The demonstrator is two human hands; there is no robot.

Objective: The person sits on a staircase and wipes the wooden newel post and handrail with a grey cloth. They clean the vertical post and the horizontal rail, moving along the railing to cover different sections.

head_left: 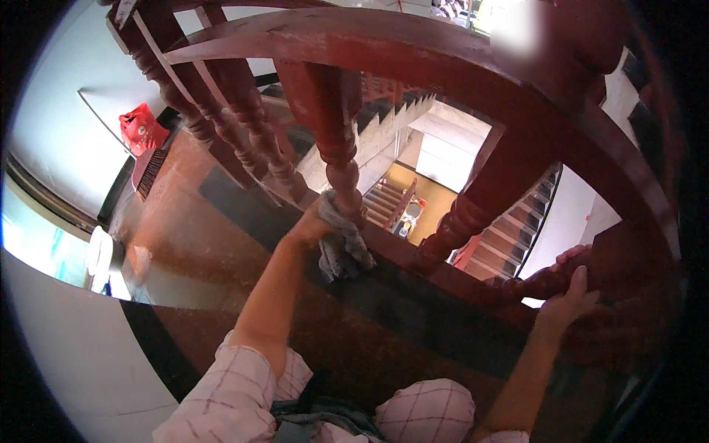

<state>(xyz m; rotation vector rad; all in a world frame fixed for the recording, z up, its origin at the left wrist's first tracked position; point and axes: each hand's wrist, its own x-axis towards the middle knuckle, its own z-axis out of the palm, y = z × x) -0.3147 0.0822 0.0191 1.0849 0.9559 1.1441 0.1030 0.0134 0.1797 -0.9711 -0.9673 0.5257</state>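
My left hand (314, 225) is closed on a crumpled grey cloth (341, 240). It presses the cloth against the foot of a turned, dark red wooden baluster (340, 159). Part of the cloth hangs down over the dark floor border. On the right, my right hand (567, 301) is wrapped round the lower part of another baluster (535, 284), with some fingertips showing on its far side. Above both hands curves the thick red handrail (369, 40).
Through the railing, a stairwell drops to lower steps (502, 251) and a yellowish floor (402, 177). At the left wall stand a broom (150, 171) and a red bag (142, 129). A white round object (103, 260) is near the left edge.
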